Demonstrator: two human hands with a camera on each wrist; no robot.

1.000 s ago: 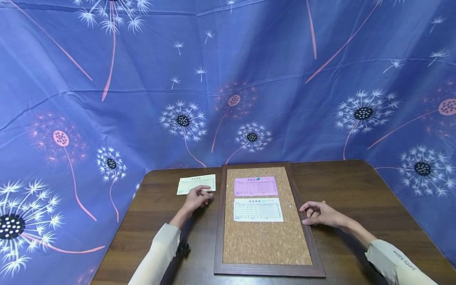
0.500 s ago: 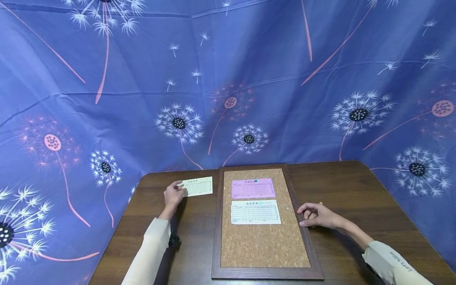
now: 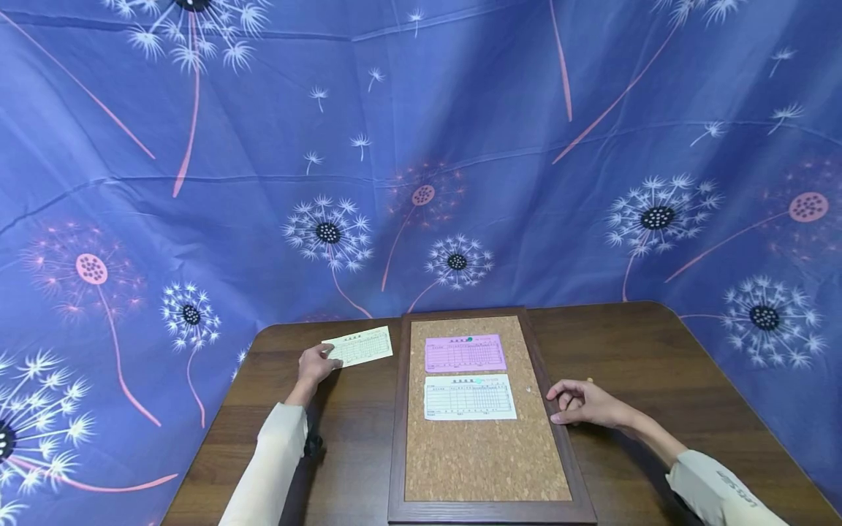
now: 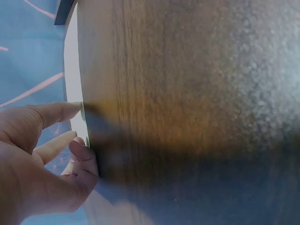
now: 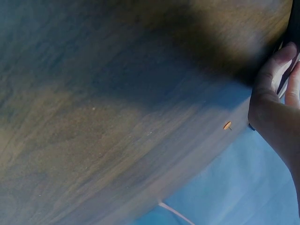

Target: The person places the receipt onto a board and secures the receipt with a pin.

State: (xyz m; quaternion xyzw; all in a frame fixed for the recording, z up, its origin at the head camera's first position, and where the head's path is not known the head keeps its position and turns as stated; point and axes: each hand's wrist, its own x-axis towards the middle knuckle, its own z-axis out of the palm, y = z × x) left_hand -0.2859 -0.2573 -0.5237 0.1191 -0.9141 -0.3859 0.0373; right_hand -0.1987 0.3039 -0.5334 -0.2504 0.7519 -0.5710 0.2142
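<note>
In the head view, my left hand [image 3: 317,364] pinches the left end of a pale yellow printed form slip [image 3: 360,348]. The left wrist view shows the slip [image 4: 72,61] nearly edge-on, with thumb and fingertips at its edge. A brown-framed cork board [image 3: 487,464] lies on the table to the right. Its right frame edge is held between thumb and fingers of my right hand [image 3: 582,403]. On the cork, a pink form slip [image 3: 460,355] sits above a white one [image 3: 460,405]. A green pushpin [image 3: 470,339] is at the pink slip's top, a paler green pushpin [image 3: 478,380] at the white slip's.
An orange pushpin [image 5: 227,125] lies on the wooden table [image 3: 612,336] beyond my right hand. Behind the table hangs a blue cloth [image 3: 513,219] printed with dandelions.
My left hand has moved left from over the yellow slip to its left end and taken hold; the slip is now turned slightly. My right hand stays at the board's frame.
</note>
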